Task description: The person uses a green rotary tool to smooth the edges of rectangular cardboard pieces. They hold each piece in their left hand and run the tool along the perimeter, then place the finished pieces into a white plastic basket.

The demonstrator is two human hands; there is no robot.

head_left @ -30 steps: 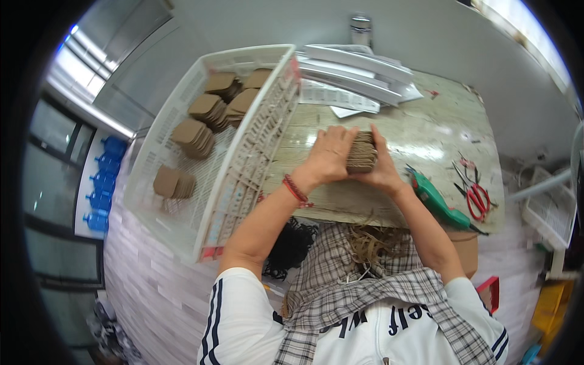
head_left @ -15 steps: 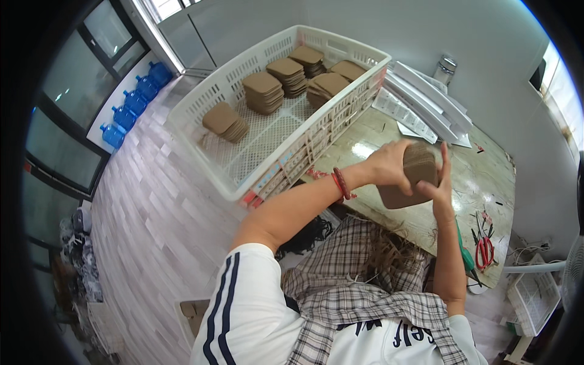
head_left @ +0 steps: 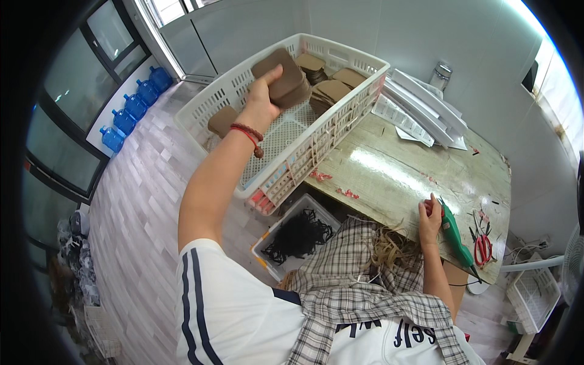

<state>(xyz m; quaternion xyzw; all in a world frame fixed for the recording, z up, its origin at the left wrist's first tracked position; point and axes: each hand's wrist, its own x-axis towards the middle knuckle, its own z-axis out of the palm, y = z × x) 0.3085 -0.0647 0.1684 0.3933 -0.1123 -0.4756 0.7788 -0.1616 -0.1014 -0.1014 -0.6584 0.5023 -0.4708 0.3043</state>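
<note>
My left hand (head_left: 263, 100) is closed round a stack of brown rounded-square pads (head_left: 281, 79), thumb on the top one. It holds the stack, tilted, over the white plastic crate (head_left: 277, 177). More piles of brown pads (head_left: 331, 91) stand inside the crate, some partly hidden by my hand and the held stack. My right hand (head_left: 431, 222) rests at the table's near edge with its fingers curled. Something small and red shows at its fingertips, too little to name. Right beside that hand lies a green corded hand tool (head_left: 455, 234).
Red-handled cutters (head_left: 483, 248) lie on the worn table (head_left: 389, 140), with red scraps (head_left: 348, 193) near its edge. Papers and white strips (head_left: 423, 106) and a metal-lidded jar (head_left: 441, 76) stand at the back. Below, a bin (head_left: 267, 246) holds black strands (head_left: 298, 237).
My left hand has carried the pad stack from above the table leftward over the crate. My right hand has let go of the stack and come down beside the green tool.
</note>
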